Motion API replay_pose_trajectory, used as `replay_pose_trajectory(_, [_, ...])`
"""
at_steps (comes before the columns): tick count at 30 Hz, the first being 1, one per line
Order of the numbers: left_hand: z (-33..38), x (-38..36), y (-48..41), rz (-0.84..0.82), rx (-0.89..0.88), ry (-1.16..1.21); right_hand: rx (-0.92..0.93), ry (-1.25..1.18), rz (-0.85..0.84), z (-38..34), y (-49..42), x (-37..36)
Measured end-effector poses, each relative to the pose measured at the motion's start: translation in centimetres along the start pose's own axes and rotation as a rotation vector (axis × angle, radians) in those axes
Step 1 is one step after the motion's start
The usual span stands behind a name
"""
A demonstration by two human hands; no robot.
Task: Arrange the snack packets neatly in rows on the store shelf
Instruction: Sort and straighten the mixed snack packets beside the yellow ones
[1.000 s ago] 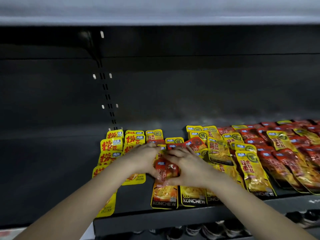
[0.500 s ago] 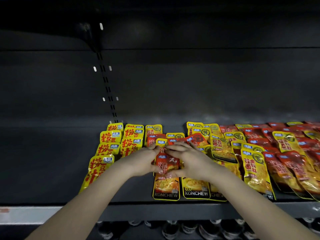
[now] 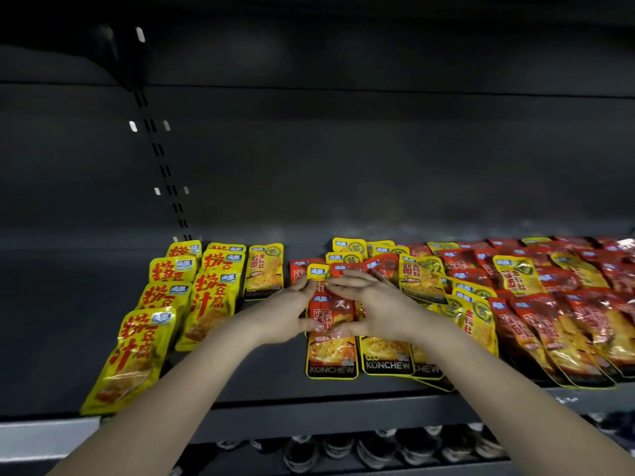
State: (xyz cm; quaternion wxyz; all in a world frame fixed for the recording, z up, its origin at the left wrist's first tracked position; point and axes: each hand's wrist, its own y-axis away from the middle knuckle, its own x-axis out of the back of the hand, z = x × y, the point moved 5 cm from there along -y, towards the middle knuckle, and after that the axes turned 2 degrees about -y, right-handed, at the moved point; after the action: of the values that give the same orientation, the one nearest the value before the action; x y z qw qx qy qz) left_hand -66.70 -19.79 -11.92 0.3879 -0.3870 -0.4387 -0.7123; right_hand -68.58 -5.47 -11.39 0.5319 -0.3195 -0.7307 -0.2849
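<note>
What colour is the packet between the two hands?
The packet is mainly red; head view.

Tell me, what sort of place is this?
Probably a shop: a dark metal shelf with a slotted upright behind it, stocked with rows of branded snack packets; the left hand and right hand grip one red packet.

We observe glossy plastic film on the yellow packets (image 3: 137, 352), creased and catching glare. The red packet (image 3: 331, 312) at centre is the same film, shiny and crinkled. The red packets (image 3: 549, 321) at right show strong specular highlights. The shelf (image 3: 275, 381) deck looks like smooth, matt, dark painted metal; its back panel (image 3: 378, 159) is equally matt.
</note>
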Motion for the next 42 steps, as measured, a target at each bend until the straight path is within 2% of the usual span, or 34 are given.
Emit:
replay_pose_trajectory(6, [0.9, -0.7, -0.9, 0.028, -0.031, 0.053, -0.006, -0.013, 0.006, 1.4, 0.8, 0.3])
replay_pose_trajectory(14, [2.1, -0.1, -1.3, 0.054, -0.015, -0.009, 0.016, 0.001, 0.027, 1.8, 1.4, 0.9])
replay_pose_trajectory(17, [3.2, 1.5, -1.1, 0.108, -0.028, -0.093, 0.104, -0.031, 0.092, 0.6, 2.0, 1.9])
replay_pose_trajectory(21, [5.9, 3.1, -1.3, 0.224, -0.118, -0.113, 0.121, -0.156, 0.222, 0.5, 4.5, 4.5])
replay_pose_trajectory(29, [12.9, 3.1, -3.8, 0.296, -0.28, -0.052, -0.144, -0.067, 0.359, 8.2, 11.5, 8.2])
replay_pose_trajectory(35, [17.8, 1.3, -5.3, 0.225, -0.426, -0.061, -0.291, -0.02, 0.302, 12.3, 15.5, 6.5])
replay_pose_trajectory(39, [18.6, -0.1, -6.4, 0.208, -0.387, -0.115, -0.375, -0.038, 0.168, 13.6, 16.7, 4.7])
replay_pose_trajectory(42, [18.6, -0.7, -6.9, 0.206, -0.385, -0.07, -0.371, -0.044, 0.176, 13.7, 17.0, 4.5])
